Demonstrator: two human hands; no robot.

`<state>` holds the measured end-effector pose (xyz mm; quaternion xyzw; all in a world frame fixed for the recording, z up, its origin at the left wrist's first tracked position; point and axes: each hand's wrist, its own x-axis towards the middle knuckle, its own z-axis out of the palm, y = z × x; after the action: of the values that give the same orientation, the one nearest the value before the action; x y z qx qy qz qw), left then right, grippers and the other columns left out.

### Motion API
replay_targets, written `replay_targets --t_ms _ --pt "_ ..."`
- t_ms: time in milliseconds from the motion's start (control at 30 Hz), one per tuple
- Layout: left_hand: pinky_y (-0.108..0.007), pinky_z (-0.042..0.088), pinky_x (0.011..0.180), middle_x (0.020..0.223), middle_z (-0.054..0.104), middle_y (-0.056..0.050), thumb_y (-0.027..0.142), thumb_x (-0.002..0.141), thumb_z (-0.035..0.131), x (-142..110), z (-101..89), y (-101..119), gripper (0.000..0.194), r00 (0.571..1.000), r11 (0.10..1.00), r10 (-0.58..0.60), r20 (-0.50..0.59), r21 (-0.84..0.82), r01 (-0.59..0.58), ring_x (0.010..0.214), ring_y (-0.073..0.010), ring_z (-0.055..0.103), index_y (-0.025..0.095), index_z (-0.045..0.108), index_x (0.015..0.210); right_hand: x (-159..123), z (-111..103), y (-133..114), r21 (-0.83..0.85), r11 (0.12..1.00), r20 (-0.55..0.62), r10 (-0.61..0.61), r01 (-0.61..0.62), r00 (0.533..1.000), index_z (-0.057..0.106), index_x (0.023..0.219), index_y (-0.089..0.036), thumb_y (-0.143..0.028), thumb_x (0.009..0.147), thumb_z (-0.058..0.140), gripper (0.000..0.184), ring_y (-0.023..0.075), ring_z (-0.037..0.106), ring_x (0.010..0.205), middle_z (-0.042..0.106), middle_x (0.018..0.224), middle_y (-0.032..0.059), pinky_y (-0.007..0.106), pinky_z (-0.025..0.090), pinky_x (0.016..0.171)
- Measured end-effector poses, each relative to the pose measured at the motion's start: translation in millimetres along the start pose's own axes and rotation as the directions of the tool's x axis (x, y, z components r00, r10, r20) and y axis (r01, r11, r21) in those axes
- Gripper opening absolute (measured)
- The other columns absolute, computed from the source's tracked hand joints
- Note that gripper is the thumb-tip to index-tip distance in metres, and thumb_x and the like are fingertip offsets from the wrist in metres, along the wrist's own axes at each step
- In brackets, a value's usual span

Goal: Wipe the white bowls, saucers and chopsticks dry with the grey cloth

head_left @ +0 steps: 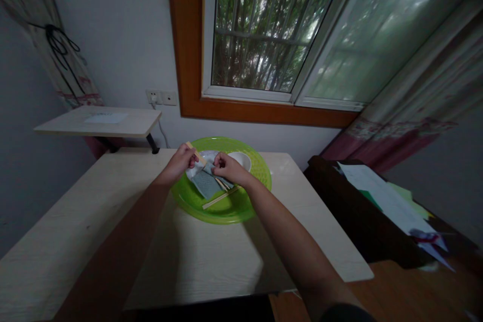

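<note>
My left hand (179,163) is closed around the upper end of a pair of pale wooden chopsticks (197,155), which slant down to the right. With bent fingers, my right hand (227,167) pinches a grey-green cloth (207,184) beside them. The chopsticks' lower part runs into the cloth. A white plate (191,171) lies partly under the cloth and hands. Behind my right hand stands a white bowl (244,160). Another chopstick (218,199) rests along the front of the round green tray (226,219) that bears these things. Thin stick ends also show below my right hand.
The tray stands on a pale wooden table (211,256) below a window. A small raised shelf (75,122) with a paper on it is at the left. Papers (381,201) lie on dark furniture (350,206) at the right.
</note>
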<state>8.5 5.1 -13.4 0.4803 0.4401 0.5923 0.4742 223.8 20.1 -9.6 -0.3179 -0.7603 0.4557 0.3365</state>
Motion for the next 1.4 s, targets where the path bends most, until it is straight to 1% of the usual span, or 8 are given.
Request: replay_targets --t_ms 233,467,567,667,800,967,1233,1400 --pt "-0.021 0.036 0.044 0.063 0.063 -0.001 0.035 0.085 0.064 -4 4.3 3 0.020 0.980 0.995 -0.054 0.192 0.093 0.037 0.045 -0.0089 0.049 0.017 0.056 0.082 0 1 -1 0.008 1.000 -0.024 -0.014 0.014 1.000 0.049 0.084 -0.022 -0.031 0.070 0.069 0.025 0.0133 0.047 0.070 0.052 0.076 -0.0051 0.026 0.036 0.065" --pt "-0.017 0.031 0.043 0.059 0.054 0.006 0.026 0.086 0.059 1 -0.9 6 0.015 0.958 0.994 0.012 -0.287 -0.105 -0.044 0.045 -0.0068 0.045 0.021 0.046 0.081 -2 1 -8 0.035 0.998 -0.003 0.046 -0.046 0.999 0.048 0.083 -0.022 -0.034 0.068 0.068 0.028 0.0130 0.045 0.067 0.051 0.073 -0.0055 0.025 0.035 0.062" --pt "-0.017 0.035 0.045 0.059 0.051 0.007 0.023 0.086 0.057 4 -0.8 6 0.014 0.936 0.992 0.012 -0.351 -0.116 -0.056 0.044 -0.0070 0.044 0.021 0.044 0.081 -2 1 -10 0.045 0.997 0.012 0.068 -0.068 0.998 0.048 0.083 -0.022 -0.033 0.066 0.069 0.029 0.0130 0.045 0.067 0.050 0.073 -0.0055 0.025 0.035 0.062" --pt "-0.018 0.037 0.047 0.060 0.053 0.006 0.025 0.085 0.059 3 0.3 4 0.015 0.960 0.996 0.001 -0.279 -0.088 -0.027 0.045 -0.0073 0.045 0.021 0.046 0.081 -2 1 -10 0.060 0.995 0.010 0.078 -0.078 0.997 0.049 0.085 -0.022 -0.034 0.066 0.069 0.030 0.0130 0.045 0.067 0.050 0.073 -0.0057 0.025 0.035 0.062" --pt "-0.020 0.035 0.047 0.062 0.060 0.001 0.032 0.082 0.066 -1 1.4 3 0.019 1.000 1.000 -0.007 0.014 0.030 0.007 0.048 -0.0088 0.049 0.019 0.053 0.079 -1 2 -7 0.100 0.993 0.011 0.066 -0.067 0.998 0.048 0.086 -0.023 -0.034 0.067 0.070 0.031 0.0126 0.044 0.067 0.049 0.073 -0.0063 0.025 0.035 0.062" --pt "-0.021 0.033 0.045 0.056 0.058 -0.001 0.038 0.081 0.069 -5 2.0 7 0.026 0.967 0.983 -0.058 0.250 0.183 0.011 0.046 -0.0091 0.046 0.016 0.061 0.070 0 3 -4 0.155 0.987 0.019 0.037 -0.040 0.999 0.047 0.087 -0.022 -0.034 0.067 0.071 0.034 0.0118 0.044 0.067 0.049 0.074 -0.0068 0.024 0.035 0.062" --pt "-0.019 0.029 0.043 0.056 0.055 0.003 0.028 0.080 0.062 2 -1.8 4 0.017 0.979 0.994 0.039 -0.200 -0.095 -0.059 0.044 -0.0079 0.043 0.020 0.050 0.071 -2 2 -9 0.181 0.978 0.078 0.091 -0.104 0.993 0.046 0.088 -0.023 -0.034 0.067 0.071 0.035 0.0111 0.044 0.064 0.049 0.072 -0.0077 0.024 0.033 0.059" --pt "-0.018 0.029 0.042 0.055 0.054 0.003 0.028 0.080 0.061 4 -1.0 4 0.015 0.977 0.997 0.020 -0.214 -0.074 -0.036 0.042 -0.0075 0.042 0.020 0.050 0.072 -1 2 -6 0.171 0.981 0.077 0.075 -0.087 0.994 0.047 0.089 -0.022 -0.030 0.066 0.070 0.033 0.0110 0.044 0.065 0.049 0.072 -0.0076 0.023 0.032 0.059"
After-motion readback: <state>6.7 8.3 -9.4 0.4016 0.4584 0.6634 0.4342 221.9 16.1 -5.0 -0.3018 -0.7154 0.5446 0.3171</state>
